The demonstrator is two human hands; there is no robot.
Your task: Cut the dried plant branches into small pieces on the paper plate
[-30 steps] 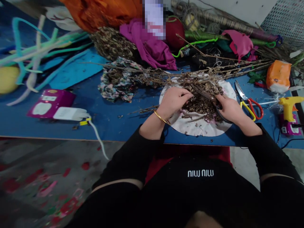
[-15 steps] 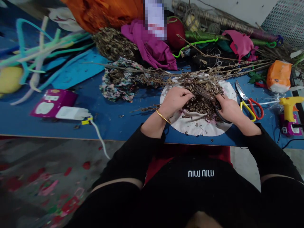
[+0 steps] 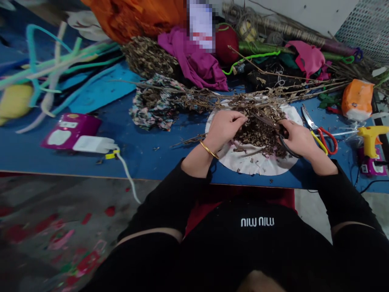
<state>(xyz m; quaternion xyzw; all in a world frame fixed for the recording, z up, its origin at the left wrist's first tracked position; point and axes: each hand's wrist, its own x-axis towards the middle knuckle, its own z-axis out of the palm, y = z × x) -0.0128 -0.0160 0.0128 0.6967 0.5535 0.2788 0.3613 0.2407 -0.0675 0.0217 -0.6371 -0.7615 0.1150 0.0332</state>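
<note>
My left hand [image 3: 224, 127] is closed in a pinch on a dried twig at the left edge of a heap of dried leaves [image 3: 258, 129]. The heap lies on a white paper plate [image 3: 253, 164] on the blue table [image 3: 146, 152]. My right hand [image 3: 299, 138] grips dark-handled scissors [image 3: 269, 121], whose blades point left over the heap toward my left fingers. Long dried branches [image 3: 273, 95] stretch across the table just beyond the plate.
Red-and-yellow-handled scissors [image 3: 322, 136] lie right of the plate, then a yellow glue gun [image 3: 369, 138] and an orange packet [image 3: 355, 99]. A purple box [image 3: 71, 129] with a white charger [image 3: 94, 145] sits left. Cloth, pipe cleaners and twigs crowd the far side.
My right hand with the scissors has shifted slightly right and the blades have moved a little over the heap. My left hand keeps its pinch in nearly the same place.
</note>
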